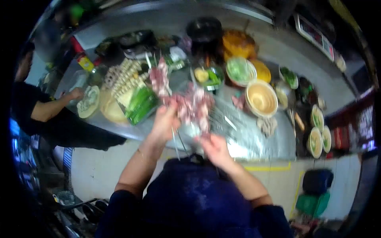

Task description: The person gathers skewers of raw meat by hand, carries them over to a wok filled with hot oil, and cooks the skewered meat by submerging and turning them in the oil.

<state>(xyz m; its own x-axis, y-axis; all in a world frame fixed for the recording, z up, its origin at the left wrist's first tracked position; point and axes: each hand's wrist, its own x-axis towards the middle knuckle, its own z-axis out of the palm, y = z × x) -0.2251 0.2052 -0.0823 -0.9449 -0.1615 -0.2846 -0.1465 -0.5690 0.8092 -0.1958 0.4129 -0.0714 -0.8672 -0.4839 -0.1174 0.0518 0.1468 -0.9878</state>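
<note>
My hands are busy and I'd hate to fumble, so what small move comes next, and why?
I'd probably pinch the pink meat with your right hand and bring it toward the thin sticks: they jut out below your left hand, and your right hand is at the meat's near end, though blur hides its grip.

Bare hands (214,150), short dark sleeves (124,208), navy garment (198,202)

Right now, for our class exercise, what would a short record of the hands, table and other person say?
left hand: at the meat, grip blurred
right hand: at the meat's near end, grip blurred
sticks: jutting down between the hands
table: greens left of the meat, bowl right
other person: at left, one hand by a plate
</note>
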